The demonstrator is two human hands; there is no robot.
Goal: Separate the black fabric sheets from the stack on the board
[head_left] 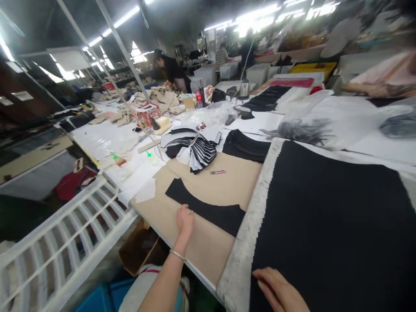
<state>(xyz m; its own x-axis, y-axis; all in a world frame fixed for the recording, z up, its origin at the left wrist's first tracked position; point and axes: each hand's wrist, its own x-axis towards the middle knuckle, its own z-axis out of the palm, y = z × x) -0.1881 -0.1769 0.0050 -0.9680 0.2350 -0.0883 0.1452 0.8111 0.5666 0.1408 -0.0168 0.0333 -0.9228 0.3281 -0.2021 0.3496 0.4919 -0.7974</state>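
My left hand [185, 222] has its fingers bent at the lower edge of a curved black fabric piece [208, 209], closed on that edge. The piece lies flat on a beige board [208, 247]. Down at the right, my right hand [282, 289] pinches the left edge of a large black fabric panel [325, 216] between thumb and fingers. That panel rests on a grey, worn-looking slab [242, 247] beside the board. Small thread snips [217, 172] with a pink handle lie on the board, beyond the curved piece.
A fanned stack of black and white strips [203, 151] sits at the board's far side, next to folded black fabric [245, 146]. A white slatted rack [74, 234] stands left of the table. Blue crates [107, 297] are below. Another person [173, 69] bends over the far table.
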